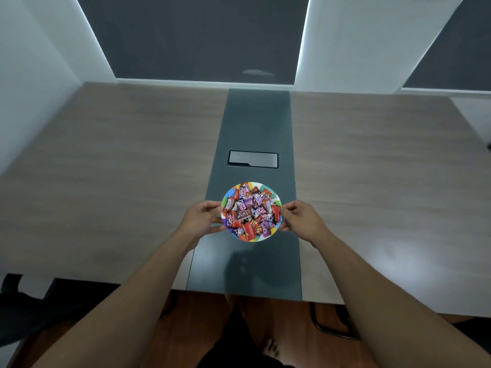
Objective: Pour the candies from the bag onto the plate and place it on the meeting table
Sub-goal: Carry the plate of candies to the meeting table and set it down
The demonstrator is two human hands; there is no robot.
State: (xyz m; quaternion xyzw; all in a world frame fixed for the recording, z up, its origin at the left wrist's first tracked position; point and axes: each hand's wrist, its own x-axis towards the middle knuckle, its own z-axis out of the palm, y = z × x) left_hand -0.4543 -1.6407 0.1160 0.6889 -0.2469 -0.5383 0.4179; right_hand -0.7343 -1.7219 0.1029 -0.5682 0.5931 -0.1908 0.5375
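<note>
The plate (261, 236), heaped with wrapped candies (251, 211), sits between the two hands, over the dark strip (255, 123) down the middle of the surface (119, 155). The left hand (202, 220) has its fingers (210, 207) closed on the plate's left rim, and the right hand (300, 217) has its fingers (291, 208) closed on the right rim. Just beyond the fingertips, a closed cable hatch (253, 159) is set into the strip. Whether the plate rests on the surface or hangs just above it, I cannot tell.
</note>
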